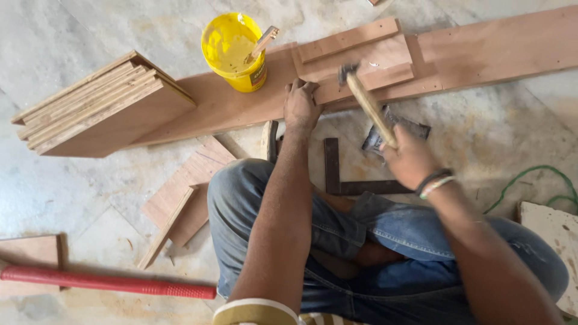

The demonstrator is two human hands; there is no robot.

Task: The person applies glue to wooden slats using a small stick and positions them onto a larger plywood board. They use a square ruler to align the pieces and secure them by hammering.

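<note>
Knees (337,229) crossed; left hand (300,105) pins the strip (367,81), right hand (409,159) grips the hammer (368,105) mid-nailing; next blow needs aim.

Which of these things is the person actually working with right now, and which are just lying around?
In use:
right hand gripping the hammer
left hand pressing on the small wooden strip
long board underneath

Lying about:
yellow bucket
stack of boards
red bar
metal square
green cord

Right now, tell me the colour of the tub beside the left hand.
Yellow tub, seen in the head view.
</note>
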